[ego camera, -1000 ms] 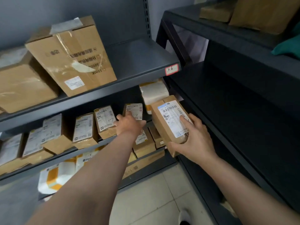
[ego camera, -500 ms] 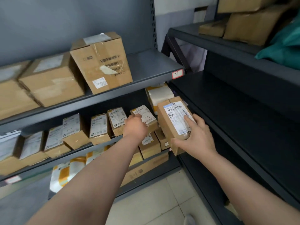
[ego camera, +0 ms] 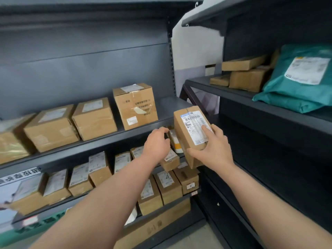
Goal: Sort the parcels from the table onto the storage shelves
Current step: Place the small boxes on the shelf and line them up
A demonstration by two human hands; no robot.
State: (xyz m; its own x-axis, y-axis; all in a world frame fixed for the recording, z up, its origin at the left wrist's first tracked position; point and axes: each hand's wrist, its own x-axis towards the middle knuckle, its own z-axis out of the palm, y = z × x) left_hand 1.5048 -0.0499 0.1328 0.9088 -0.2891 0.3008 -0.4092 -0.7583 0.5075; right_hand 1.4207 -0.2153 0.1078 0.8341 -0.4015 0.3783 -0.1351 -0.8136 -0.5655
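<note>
Before the shelves [ego camera: 125, 133], right hand [ego camera: 213, 150] holds parcel [ego camera: 190, 133] (label up).

Bare shelf end [ego camera: 170, 105] right of the upright printed carton [ego camera: 135, 106]; taped boxes [ego camera: 94, 119] fill its left; labelled parcels [ego camera: 98, 168] crowd below.

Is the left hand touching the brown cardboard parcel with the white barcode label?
Apart. Head view shows a gap between left hand and brown cardboard parcel; only the right hand grips it.
</note>
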